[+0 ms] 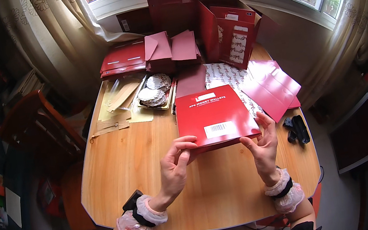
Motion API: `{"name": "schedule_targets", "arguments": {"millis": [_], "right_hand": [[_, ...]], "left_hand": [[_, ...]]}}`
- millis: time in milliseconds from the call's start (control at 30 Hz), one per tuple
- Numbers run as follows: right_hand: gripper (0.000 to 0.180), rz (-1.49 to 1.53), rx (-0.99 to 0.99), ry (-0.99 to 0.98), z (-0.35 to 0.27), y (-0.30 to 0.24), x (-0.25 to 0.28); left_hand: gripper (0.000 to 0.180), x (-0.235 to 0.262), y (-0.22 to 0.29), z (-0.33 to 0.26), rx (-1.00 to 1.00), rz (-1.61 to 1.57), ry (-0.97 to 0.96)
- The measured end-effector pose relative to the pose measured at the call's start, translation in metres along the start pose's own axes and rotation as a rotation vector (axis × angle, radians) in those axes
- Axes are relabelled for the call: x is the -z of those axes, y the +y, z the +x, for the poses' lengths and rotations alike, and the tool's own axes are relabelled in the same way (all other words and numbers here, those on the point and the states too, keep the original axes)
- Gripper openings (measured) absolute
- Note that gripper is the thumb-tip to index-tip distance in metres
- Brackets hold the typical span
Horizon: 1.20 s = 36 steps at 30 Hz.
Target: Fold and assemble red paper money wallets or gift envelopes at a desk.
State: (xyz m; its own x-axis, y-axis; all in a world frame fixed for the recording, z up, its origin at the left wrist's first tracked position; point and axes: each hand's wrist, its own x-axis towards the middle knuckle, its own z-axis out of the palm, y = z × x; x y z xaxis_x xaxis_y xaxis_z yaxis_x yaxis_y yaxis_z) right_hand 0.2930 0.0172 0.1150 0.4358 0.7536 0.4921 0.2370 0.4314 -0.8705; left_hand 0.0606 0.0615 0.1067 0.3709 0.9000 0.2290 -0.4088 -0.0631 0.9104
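A flat red packet with a white label lies tilted over the middle of the wooden table. My left hand pinches its near left corner between thumb and fingers. My right hand grips its near right corner, thumb on the underside edge. Both wrists wear frilly pink cuffs with black bands.
Behind the packet lie pink sheets, patterned paper, a tray of round silver pieces, cardboard strips, stacks of red and pink envelopes and open red boxes. A black object rests at the right edge. An orange chair stands left.
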Motion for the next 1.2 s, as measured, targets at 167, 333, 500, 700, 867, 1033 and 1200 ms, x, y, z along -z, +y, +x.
{"name": "schedule_targets", "arguments": {"millis": [167,333,500,700,867,1033,1200], "right_hand": [[0.069,0.171,-0.314,0.022,-0.008,0.012,0.003],[0.05,0.373,-0.442,-0.033,-0.005,-0.014,-0.006],[0.042,0.371,-0.456,-0.125,-0.006,-0.009,-0.002],[0.044,0.217,-0.402,-0.136,-0.009,-0.005,-0.002],[0.037,0.361,-0.519,-0.095,-0.012,-0.005,-0.004],[0.034,0.407,-0.569,-0.027,-0.015,0.002,-0.002],[0.032,0.458,-0.597,0.003,-0.014,0.004,0.0]], "left_hand": [[0.018,-0.003,-0.005,0.001,-0.033,0.039,0.033],[0.016,-0.003,-0.006,0.001,-0.04,0.024,0.038],[0.016,-0.002,-0.01,0.0,-0.045,0.043,0.05],[0.014,0.0,-0.012,0.002,-0.031,0.053,0.088],[0.012,0.002,-0.02,0.003,-0.04,0.085,0.087],[0.012,0.001,-0.023,0.001,-0.018,0.067,0.07],[0.014,0.001,-0.018,0.001,0.016,0.018,0.021]]}}
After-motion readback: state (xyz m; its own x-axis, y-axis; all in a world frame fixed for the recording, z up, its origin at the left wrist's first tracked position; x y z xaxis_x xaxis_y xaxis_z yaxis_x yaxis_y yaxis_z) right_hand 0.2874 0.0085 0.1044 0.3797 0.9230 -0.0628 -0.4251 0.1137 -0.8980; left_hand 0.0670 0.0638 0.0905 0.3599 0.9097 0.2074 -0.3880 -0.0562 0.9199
